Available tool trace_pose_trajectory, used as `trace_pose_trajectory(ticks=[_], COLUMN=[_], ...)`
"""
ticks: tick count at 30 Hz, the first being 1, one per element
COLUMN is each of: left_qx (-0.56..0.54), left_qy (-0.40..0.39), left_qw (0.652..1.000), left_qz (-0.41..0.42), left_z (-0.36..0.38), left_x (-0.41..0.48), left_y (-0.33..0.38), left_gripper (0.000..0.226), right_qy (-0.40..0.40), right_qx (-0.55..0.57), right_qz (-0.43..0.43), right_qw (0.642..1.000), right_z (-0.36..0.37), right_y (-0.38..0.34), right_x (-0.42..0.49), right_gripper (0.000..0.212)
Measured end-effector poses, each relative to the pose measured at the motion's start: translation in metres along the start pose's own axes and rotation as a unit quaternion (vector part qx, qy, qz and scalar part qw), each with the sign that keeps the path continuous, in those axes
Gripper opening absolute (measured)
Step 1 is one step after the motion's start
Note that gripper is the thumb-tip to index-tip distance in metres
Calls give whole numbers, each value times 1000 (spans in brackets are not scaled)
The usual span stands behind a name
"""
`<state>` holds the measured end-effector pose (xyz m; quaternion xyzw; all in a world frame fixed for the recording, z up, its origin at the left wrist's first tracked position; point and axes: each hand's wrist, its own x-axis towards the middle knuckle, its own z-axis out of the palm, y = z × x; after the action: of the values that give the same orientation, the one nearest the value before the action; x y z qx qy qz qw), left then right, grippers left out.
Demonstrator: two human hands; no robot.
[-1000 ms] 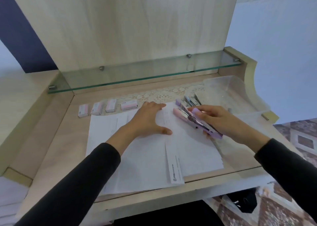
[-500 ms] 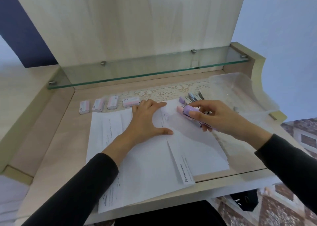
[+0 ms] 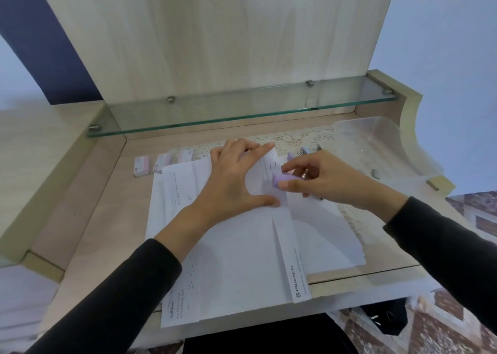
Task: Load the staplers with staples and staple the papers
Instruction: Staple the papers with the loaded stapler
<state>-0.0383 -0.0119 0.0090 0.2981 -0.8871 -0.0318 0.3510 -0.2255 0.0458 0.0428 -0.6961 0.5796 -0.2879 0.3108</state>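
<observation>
One stapler (image 3: 281, 179), in right hand (image 3: 332, 182), moved onto papers (image 3: 242, 259) corner.

Matt white papers (image 3: 242, 259) cover the pale wood-grain desk (image 3: 88, 219); the stapler (image 3: 281, 180) is smooth lilac plastic, the twelve o'clock shelf (image 3: 242, 111) glossy glass

We count 2 hands, the left hand (image 3: 236, 181) and the right hand (image 3: 330, 181). The right grips 1 stapler (image 3: 282, 179); behind it lie what look like 3 more staplers (image 3: 305, 150), partly hidden. There are 4 staple boxes (image 3: 141, 166), 1 half hidden by the left hand. The papers (image 3: 242, 259) overlap, so we cannot count the sheets. We also see 1 tub (image 3: 363, 118), 1 mat (image 3: 293, 138) and 1 shelf (image 3: 242, 111) on 4 pegs (image 3: 170, 99).
</observation>
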Motion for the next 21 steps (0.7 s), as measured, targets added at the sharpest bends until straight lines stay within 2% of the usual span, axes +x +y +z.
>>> trace_pose_trajectory(ticks=[4, 6, 17, 21], left_qx=[-9, -23, -25, -39], left_qy=[8, 6, 1, -23], left_qw=[1000, 1000, 999, 999], left_qz=[8, 14, 42, 18], left_z=[-1, -2, -7, -13], left_x=[0, -2, -5, -5], left_y=[2, 2, 0, -3], left_gripper=[73, 70, 67, 69], right_qy=[-12, -4, 7, 3], right_qx=[-12, -15, -3, 12], right_qz=[-21, -28, -47, -39], right_qw=[1000, 999, 999, 999], right_z=[8, 10, 14, 12], right_y=[-2, -3, -3, 4], right_x=[-3, -4, -4, -3], right_gripper=[47, 51, 51, 50])
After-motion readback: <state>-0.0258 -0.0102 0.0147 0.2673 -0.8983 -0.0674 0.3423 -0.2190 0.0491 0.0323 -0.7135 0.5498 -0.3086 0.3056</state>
